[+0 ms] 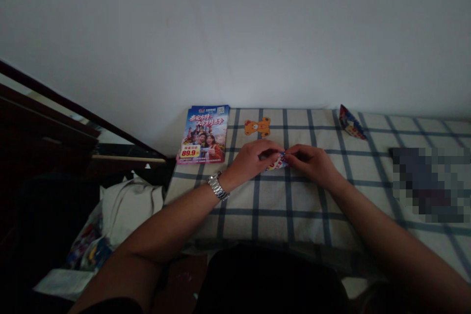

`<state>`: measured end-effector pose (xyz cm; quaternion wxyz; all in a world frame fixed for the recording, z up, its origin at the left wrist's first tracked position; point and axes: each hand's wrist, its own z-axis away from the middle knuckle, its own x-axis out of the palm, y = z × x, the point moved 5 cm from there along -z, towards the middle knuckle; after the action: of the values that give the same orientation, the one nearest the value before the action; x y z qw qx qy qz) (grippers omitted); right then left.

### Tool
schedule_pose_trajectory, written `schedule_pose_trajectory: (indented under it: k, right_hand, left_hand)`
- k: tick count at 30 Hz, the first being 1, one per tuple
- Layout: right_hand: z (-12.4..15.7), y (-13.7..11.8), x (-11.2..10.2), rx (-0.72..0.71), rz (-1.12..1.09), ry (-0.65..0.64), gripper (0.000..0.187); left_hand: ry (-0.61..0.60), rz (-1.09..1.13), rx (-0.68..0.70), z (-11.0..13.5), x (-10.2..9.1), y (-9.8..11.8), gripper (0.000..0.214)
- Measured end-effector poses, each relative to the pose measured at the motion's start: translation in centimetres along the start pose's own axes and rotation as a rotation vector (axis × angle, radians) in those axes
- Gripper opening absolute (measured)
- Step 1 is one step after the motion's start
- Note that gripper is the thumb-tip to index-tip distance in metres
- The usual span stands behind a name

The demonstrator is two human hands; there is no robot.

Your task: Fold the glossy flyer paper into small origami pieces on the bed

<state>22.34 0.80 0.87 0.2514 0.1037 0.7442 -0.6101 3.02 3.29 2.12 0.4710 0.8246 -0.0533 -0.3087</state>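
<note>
Both my hands meet over a small folded piece of colourful paper (276,163) on the checked cloth (294,206). My left hand (253,159), with a metal watch on the wrist, is closed over the paper's left side. My right hand (311,161) pinches its right end with curled fingers. Most of the paper is hidden under my fingers.
A stack of colourful flyers (204,133) lies at the cloth's far left corner. An orange bear-shaped card (257,126) sits beside it. A folded paper piece (351,122) rests at the far right near the wall. A blurred dark patch (430,181) lies to the right. Bags and clutter lie lower left.
</note>
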Motion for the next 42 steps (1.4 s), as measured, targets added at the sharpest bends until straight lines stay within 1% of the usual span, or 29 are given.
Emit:
schedule_pose_trajectory:
  k: [5, 9, 12, 16, 21, 26, 31, 36, 38, 42]
  right_hand:
    - [0.0, 0.1, 0.4, 0.005, -0.003, -0.029, 0.027]
    - [0.0, 0.4, 0.4, 0.016, -0.023, -0.022, 0.028]
    - [0.0, 0.3, 0.3, 0.028, -0.037, 0.003, 0.028]
    - [-0.1, 0.1, 0.1, 0.057, -0.169, 0.044, 0.032]
    - [-0.3, 0.6, 0.1, 0.1, -0.321, 0.059, 0.034]
    - [-0.2, 0.8, -0.2, 0.132, -0.338, 0.082, 0.033]
    - [-0.3, 0.7, -0.4, 0.126, -0.347, 0.092, 0.034]
    - [-0.4, 1.0, -0.6, 0.121, -0.434, 0.138, 0.036]
    - [-0.5, 1.1, -0.5, 0.104, -0.448, 0.138, 0.035]
    - [-0.5, 1.3, -0.5, 0.099, -0.453, 0.148, 0.033]
  left_hand:
    - [-0.01, -0.023, -0.033, 0.0, 0.0, -0.4, 0.01]
    - [-0.01, -0.015, -0.02, -0.1, 0.1, -0.4, 0.016]
    - [0.002, -0.013, -0.03, -0.1, 0.0, -0.3, 0.015]
    - [0.057, -0.028, -0.037, -0.2, -0.5, -0.2, 0.012]
    - [0.111, -0.012, -0.033, -0.3, -0.8, -0.6, 0.013]
    - [0.113, 0.013, -0.045, -0.3, -0.9, -0.7, 0.012]
    - [0.113, 0.045, -0.065, -0.4, -0.9, -0.7, 0.011]
    - [0.173, 0.045, -0.092, -0.3, -1.4, -1.1, 0.012]
    - [0.188, 0.018, -0.081, -0.3, -1.6, -1.1, 0.012]
    - [0.189, -0.069, -0.019, -0.2, -1.7, -0.7, 0.013]
